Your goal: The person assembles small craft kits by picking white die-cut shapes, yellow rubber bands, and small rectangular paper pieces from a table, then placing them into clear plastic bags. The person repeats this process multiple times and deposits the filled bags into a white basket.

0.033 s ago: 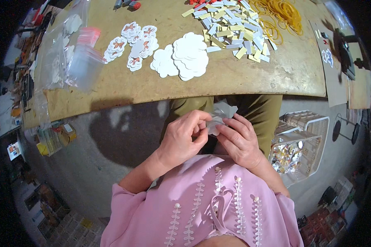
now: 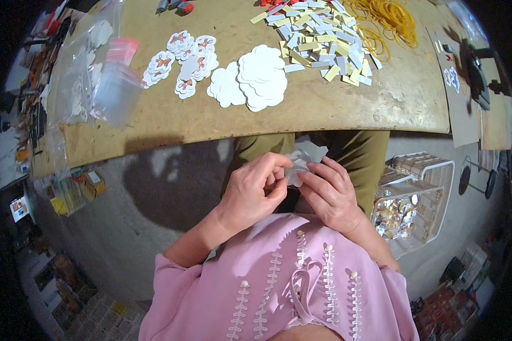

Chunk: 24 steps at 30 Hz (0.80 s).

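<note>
Over my lap, just below the table's front edge, both hands hold a small clear plastic bag [image 2: 306,152] with something whitish and wavy-edged showing at it. My left hand [image 2: 250,184] pinches the bag's left side between thumb and curled fingers. On the other side, my right hand [image 2: 331,193] grips it with the fingertips. Whether the white piece lies inside the bag or behind it, I cannot tell. Beyond my hands, white scalloped cards [image 2: 261,78] lie stacked on the table, with printed bear-shaped cutouts [image 2: 196,59] to their left.
The worn table [image 2: 375,111] carries a heap of yellow and grey strips [image 2: 324,42], yellow rubber bands [image 2: 389,23] and a pile of clear bags [image 2: 116,88]. White plastic baskets [image 2: 432,199] stand on the floor at right, near a stool [image 2: 477,176]. A yellow box [image 2: 91,184] sits at left.
The plastic bag has shifted slightly between my fingers, and its upper part looks more spread and paler. My hands have hardly moved.
</note>
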Tool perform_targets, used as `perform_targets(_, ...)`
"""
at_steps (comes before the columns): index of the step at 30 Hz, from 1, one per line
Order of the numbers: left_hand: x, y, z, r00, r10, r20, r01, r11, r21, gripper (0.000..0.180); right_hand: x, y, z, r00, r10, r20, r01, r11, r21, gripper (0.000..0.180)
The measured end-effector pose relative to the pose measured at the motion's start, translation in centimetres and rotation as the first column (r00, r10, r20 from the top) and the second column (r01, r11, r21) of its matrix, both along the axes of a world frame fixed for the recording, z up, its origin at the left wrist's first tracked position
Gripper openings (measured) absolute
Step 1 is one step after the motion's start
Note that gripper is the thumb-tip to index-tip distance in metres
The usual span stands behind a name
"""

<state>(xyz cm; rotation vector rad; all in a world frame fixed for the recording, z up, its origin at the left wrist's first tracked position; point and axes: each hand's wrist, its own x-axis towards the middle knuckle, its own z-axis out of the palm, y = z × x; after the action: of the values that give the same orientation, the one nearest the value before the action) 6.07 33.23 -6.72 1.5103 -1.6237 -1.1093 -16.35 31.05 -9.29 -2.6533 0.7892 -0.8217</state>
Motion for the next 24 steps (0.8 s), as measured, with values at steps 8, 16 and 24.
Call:
perform_targets(8,-0.4,-0.1,-0.4,1.0,-0.013,0.008,0.014,0.999,-0.037,0.028,0.1,0.0,-0.3,0.999,-0.016,-0.04,0.017,0.999,0.027,0.017)
perform_targets(16,-0.3,-0.4,-0.7,0.999,-0.022,0.035,0.025,0.998,-0.064,0.03,-0.3,-0.6,-0.3,0.999,0.02,-0.042,-0.017,0.997,0.076,0.029)
perform_targets(24,3.4,-5.2,3.6,0.964,-0.13,0.231,0.209,0.908,-0.363,0.013,-0.9,-1.7,1.3,1.0,-0.026,-0.01,0.027,0.993,0.113,0.032)
